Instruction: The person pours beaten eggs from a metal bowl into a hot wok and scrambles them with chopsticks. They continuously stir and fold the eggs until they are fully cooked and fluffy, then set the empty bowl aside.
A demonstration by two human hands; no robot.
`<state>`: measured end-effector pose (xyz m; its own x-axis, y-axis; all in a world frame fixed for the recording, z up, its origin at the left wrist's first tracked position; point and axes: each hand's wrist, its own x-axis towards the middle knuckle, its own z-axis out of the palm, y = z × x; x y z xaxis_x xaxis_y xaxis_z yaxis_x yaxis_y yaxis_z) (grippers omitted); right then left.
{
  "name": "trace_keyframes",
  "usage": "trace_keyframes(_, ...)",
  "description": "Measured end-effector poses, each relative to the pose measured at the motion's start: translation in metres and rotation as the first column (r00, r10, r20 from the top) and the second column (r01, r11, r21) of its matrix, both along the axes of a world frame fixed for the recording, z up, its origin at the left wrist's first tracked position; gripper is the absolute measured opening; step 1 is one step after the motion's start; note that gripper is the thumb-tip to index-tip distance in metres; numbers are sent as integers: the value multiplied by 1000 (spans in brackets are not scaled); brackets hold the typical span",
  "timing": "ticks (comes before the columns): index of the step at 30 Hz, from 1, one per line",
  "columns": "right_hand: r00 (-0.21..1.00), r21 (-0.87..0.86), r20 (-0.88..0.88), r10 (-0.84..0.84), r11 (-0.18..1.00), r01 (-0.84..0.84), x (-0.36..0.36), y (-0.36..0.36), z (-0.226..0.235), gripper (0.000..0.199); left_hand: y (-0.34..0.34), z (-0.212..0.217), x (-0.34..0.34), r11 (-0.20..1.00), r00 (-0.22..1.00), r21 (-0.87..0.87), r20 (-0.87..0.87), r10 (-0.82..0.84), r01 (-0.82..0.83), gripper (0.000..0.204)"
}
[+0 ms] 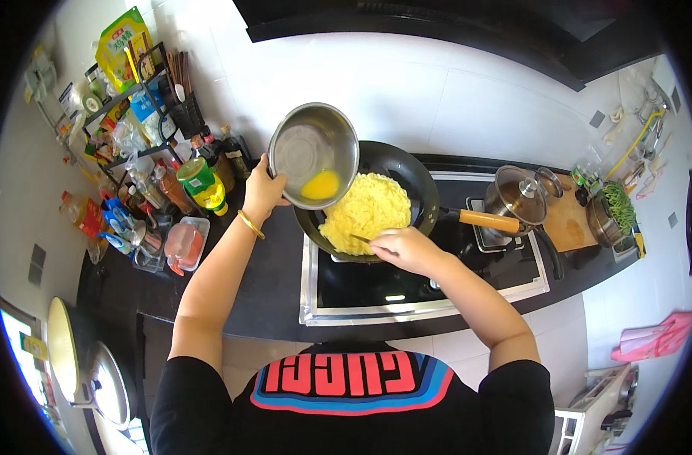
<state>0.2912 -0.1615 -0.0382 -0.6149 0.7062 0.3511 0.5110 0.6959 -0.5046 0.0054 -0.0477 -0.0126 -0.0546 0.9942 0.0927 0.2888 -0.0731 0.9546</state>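
Best hold steel bowl [300, 148] low over black wok [397, 165], frame centre, so liquid egg [321, 184] drains without splashing; fold yellow egg mass [369, 206] gently. Your left hand [266, 187] grips bowl's left side, forearm rising from lower left; right hand [407, 250], reaching from lower right, pinches thin utensil [360, 239], kind unclear.

— What is the wall [391, 87] showing?
— White tiles [467, 106] are covering it; a black range hood [437, 26] is projecting above.
— And lower down?
— A dark countertop [259, 299] is running along the wall, and pale floor tiles [463, 345] are showing beyond its front edge. A white rack [598, 413] is standing at lower right.
— Where is light entering?
— A bright window [16, 334] is admitting it at far left.
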Motion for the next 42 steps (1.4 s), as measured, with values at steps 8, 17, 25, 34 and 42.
trace_keyframes(8,986,-26,120,-112,993,116,19,5,8,17,-3,2,-4,1000,1000,10,20,-8,8,70)
trace_keyframes(17,947,59,27,-321,946,319,27,46,-21,16,-3,4,3,998,994,62,-105,15,-8,69)
trace_keyframes(25,995,-56,-68,-77,996,73,-2,21,-11,17,6,6,9,992,983,127,-179,50,-27,70)
trace_keyframes(34,999,-54,13,-53,997,53,15,15,3,16,14,11,2,982,974,164,-189,126,-96,71)
trace_keyframes(42,953,137,95,-289,952,275,15,70,-29,13,4,6,4,989,962,142,-257,87,-52,71)
